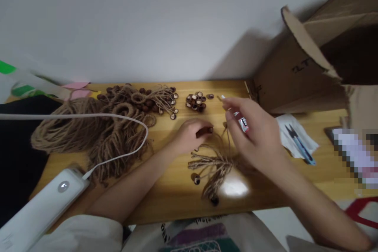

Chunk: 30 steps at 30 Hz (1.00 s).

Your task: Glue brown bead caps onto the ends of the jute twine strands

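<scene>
My left hand is closed in a pinch on a small brown nutshell cup just above the table. In my right hand is a small red-and-white glue tube, its white nozzle pointing up and left, partly hidden by the fingers. Below both hands lies a bundle of jute cords, and shell beads such as this one hang at some cord ends. Beyond the hands sits a cluster of brown shells with pale insides.
At left are a big jute coil and finished-looking corded bundles. A white cable runs to a white power bank. At right stand a cardboard box and blue thread snips on a tissue.
</scene>
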Motion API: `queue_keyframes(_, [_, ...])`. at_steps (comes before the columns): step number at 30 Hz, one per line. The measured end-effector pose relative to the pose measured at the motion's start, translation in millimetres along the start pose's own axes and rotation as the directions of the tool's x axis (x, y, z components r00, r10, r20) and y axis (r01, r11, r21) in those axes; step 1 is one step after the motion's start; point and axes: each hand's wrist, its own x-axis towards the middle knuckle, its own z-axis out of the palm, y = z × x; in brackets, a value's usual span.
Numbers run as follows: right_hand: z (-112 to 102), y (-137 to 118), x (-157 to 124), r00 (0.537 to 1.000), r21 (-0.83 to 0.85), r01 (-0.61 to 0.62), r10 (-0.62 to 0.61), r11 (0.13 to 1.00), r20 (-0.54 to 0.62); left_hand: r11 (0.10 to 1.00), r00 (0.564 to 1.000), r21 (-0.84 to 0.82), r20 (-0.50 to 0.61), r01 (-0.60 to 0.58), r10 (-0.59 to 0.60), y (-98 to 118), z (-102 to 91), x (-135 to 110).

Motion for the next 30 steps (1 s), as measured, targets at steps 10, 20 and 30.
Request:
queue_keyframes(10, [57.3, 63.2, -29.1, 0.886, 0.282, -0.462, 0.420, 0.841, 0.198, 0.999, 0.999, 0.029, -0.035, -0.030, 0.031, 3.0, -1.2, 1.1])
queue_keyframes(20, [56.4, 62.8, -33.3, 0.856, 0.466, -0.500, 0.336, 0.730, 0.392, 1.000, 1.000, 0.023, -0.021, -0.006, 0.006, 2.3, -0.7, 0.7])
queue_keyframes(30, [24.7, 56.1, -33.2, 0.896, 0.520, -0.443, 0.371, 0.731, 0.242, 0.998, 1.000, 0.050, -0.008, 0.028, -0.027, 4.2, -0.5, 0.1])
